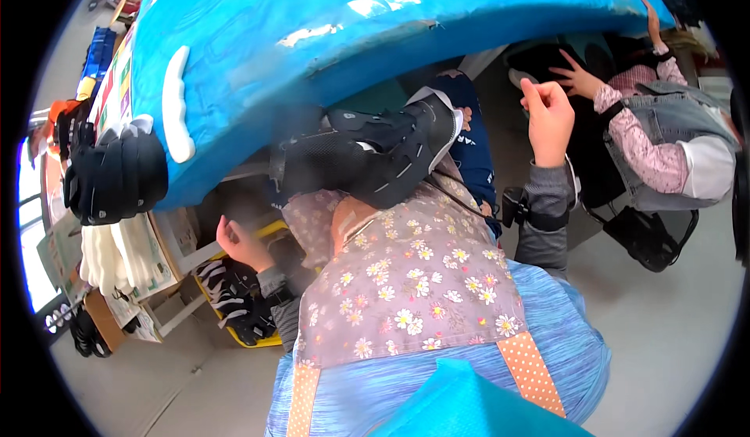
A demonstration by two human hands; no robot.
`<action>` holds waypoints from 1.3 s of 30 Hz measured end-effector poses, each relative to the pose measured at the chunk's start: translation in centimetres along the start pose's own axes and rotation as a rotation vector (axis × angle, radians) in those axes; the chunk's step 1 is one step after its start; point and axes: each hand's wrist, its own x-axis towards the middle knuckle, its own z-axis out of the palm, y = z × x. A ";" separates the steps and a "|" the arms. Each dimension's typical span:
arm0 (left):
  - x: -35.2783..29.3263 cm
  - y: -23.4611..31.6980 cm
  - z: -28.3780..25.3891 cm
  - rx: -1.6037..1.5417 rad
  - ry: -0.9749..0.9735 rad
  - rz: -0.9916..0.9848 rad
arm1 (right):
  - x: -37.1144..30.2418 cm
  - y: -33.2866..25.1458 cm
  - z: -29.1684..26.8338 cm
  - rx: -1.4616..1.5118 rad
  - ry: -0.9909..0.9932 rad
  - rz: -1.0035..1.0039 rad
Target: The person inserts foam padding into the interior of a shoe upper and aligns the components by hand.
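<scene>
A black shoe upper (383, 159) with white edging lies across my lap on a flowered apron (422, 281). Dark laces or cords trail from its right side. My right hand (549, 116) is raised to the right of the shoe, fingers curled into a pinch. To the shoe's lower left, my left hand (242, 245) is held apart from it, thumb and fingers drawn together. Whatever either pinch holds, perhaps something thin, is too small to make out. A tan piece (349, 222) shows just under the shoe; its kind is unclear.
A blue-covered table (258, 38) spans the far side, bearing a white wavy-edged strip (178, 105). Stacked black shoe parts (117, 171) and white pieces (117, 257) stand left. Below is a yellow crate (269, 343) with black-and-white items. A co-worker (664, 140) sits at right.
</scene>
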 end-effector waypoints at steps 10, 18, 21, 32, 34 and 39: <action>0.6 6.7 2.1 -0.025 -0.254 0.329 | -0.4 3.9 -0.1 -0.350 0.000 0.190; -0.4 7.3 2.2 -0.002 -0.345 0.420 | -1.4 14.4 2.9 -0.508 -0.611 -0.284; -0.3 7.8 2.4 0.005 -0.362 0.449 | 2.5 23.9 -1.5 -0.627 -0.554 0.139; -1.4 8.4 2.4 0.008 -0.415 0.434 | -2.2 16.0 2.5 -0.450 -0.608 -0.374; -0.6 8.3 2.0 0.009 -0.447 0.458 | -2.0 22.9 -1.7 -1.004 -0.910 0.034; -0.5 7.2 1.3 -0.061 -0.386 0.290 | -4.7 24.9 -6.8 -0.752 -0.488 0.296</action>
